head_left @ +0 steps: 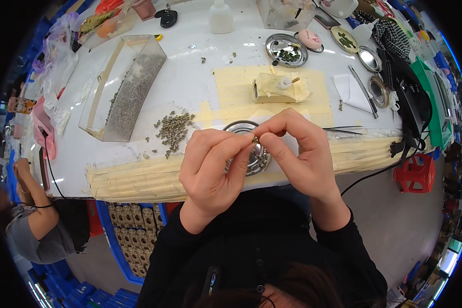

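Over a round steel dish (239,124) near the table's front edge, my two hands meet at the fingertips. A tiny dark metallic part (255,139) is pinched between them, too small to name. My left hand (214,167) is closed, thumb against forefinger. My right hand (301,156) is closed too, its thumb and forefinger at the part's other side. Small pieces lie in the dish, partly hidden by my fingers. To the left of my left hand lies a loose pile of small grey metal parts (173,131).
A clear bin of similar parts (133,92) stands at left. Beyond my hands sits a tape-wrapped block (277,88). Back right is a steel dish with dark green pieces (286,50); tweezers (363,91) lie at right. Another person (41,226) sits at far left.
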Demonstrator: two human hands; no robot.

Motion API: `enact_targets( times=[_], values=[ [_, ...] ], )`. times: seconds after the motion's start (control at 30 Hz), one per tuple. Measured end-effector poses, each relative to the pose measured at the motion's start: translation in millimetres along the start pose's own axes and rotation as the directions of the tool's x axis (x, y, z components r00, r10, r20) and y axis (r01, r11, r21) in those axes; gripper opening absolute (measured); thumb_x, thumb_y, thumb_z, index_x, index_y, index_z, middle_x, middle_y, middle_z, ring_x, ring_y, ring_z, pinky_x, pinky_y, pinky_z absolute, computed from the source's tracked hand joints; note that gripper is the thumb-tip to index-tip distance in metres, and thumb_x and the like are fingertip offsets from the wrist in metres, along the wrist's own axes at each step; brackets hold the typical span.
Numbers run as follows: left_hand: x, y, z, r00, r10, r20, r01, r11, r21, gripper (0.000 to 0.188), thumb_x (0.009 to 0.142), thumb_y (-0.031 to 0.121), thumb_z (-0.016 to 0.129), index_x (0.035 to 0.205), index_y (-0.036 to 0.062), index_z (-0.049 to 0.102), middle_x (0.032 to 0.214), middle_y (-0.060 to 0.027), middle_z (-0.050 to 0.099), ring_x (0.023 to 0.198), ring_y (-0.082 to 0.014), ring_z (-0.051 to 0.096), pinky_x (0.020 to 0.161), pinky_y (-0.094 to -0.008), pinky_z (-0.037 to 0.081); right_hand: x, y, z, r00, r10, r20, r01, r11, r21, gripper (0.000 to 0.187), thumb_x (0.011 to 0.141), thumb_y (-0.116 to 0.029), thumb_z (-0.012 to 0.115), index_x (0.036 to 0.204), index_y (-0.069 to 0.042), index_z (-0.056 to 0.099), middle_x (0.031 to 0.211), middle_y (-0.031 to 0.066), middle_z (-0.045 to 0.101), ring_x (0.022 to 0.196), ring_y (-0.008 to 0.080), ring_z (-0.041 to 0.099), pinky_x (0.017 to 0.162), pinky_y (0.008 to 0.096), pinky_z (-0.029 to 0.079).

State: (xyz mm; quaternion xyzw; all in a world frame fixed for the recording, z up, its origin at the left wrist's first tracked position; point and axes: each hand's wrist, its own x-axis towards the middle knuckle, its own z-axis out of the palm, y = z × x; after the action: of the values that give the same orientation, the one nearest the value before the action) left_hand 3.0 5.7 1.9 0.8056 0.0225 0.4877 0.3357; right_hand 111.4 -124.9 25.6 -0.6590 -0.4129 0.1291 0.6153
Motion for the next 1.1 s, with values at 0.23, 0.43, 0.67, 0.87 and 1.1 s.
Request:
enact_targets(
  times=[0.23,0.43,0.67,0.87,1.1],
  values=[
    [-0.1,0.4,1.5,1.000,-0.008,-0.005,0.009,0.999,0.051,0.023,0.073,-0.007,0.080,0.094,0.0003,0.072,0.084,-0.0077,0.066,0.072,-0.0223,0.061,0.061,-0.0306,0.047,1.8,0.6,3.6,0.957,-0.288,-0.037,0.259,0.906,-0.336,0.006,0.084,-0.003,0.073,0.085,-0.002,0.067,0.079,0.0059,0.065,0.073,0.0185,0.058,0.068,0.0301,0.046],
    [0.1,0.3,-2.4,0.996,-0.082,0.040,0.085,0.993,-0.083,0.023,0.073,-0.007,0.080,0.094,0.0007,0.073,0.084,-0.0074,0.066,0.072,-0.0216,0.061,0.062,-0.0302,0.047,-4.4,8.9,4.9,1.000,0.026,-0.014,-0.025,0.996,0.085,0.006,0.089,-0.005,0.070,0.089,0.000,0.066,0.079,0.0050,0.064,0.074,0.0141,0.056,0.069,0.0276,0.044],
    [0.5,1.4,-1.9,0.997,-0.076,0.029,0.079,0.993,-0.087,0.022,0.073,-0.007,0.080,0.093,0.0008,0.073,0.083,-0.0072,0.067,0.072,-0.0215,0.061,0.063,-0.0305,0.047,-7.9,9.6,6.6,0.995,0.103,0.010,-0.103,0.972,0.213,0.008,0.092,-0.007,0.069,0.092,0.001,0.065,0.082,0.0037,0.063,0.075,0.0113,0.055,0.069,0.0270,0.044],
    [1.3,2.4,-0.9,0.998,-0.054,0.018,0.054,0.998,-0.022,0.022,0.073,-0.007,0.080,0.093,0.0007,0.073,0.084,-0.0075,0.066,0.073,-0.0217,0.061,0.063,-0.0304,0.048,-5.9,4.8,6.0,0.993,-0.111,-0.043,0.107,0.991,-0.081,0.010,0.092,-0.008,0.069,0.091,0.001,0.064,0.082,0.0050,0.063,0.075,0.0120,0.055,0.069,0.0272,0.045],
    [-0.8,-0.5,-3.8,0.993,-0.104,0.051,0.110,0.984,-0.143,0.022,0.073,-0.007,0.080,0.093,0.0008,0.073,0.085,-0.0078,0.067,0.073,-0.0217,0.061,0.064,-0.0299,0.048,-8.4,2.1,8.8,0.984,0.173,0.043,-0.178,0.948,0.265,0.007,0.093,-0.005,0.067,0.092,0.001,0.064,0.082,0.0075,0.064,0.073,0.0138,0.057,0.069,0.0276,0.046]
  ],
)
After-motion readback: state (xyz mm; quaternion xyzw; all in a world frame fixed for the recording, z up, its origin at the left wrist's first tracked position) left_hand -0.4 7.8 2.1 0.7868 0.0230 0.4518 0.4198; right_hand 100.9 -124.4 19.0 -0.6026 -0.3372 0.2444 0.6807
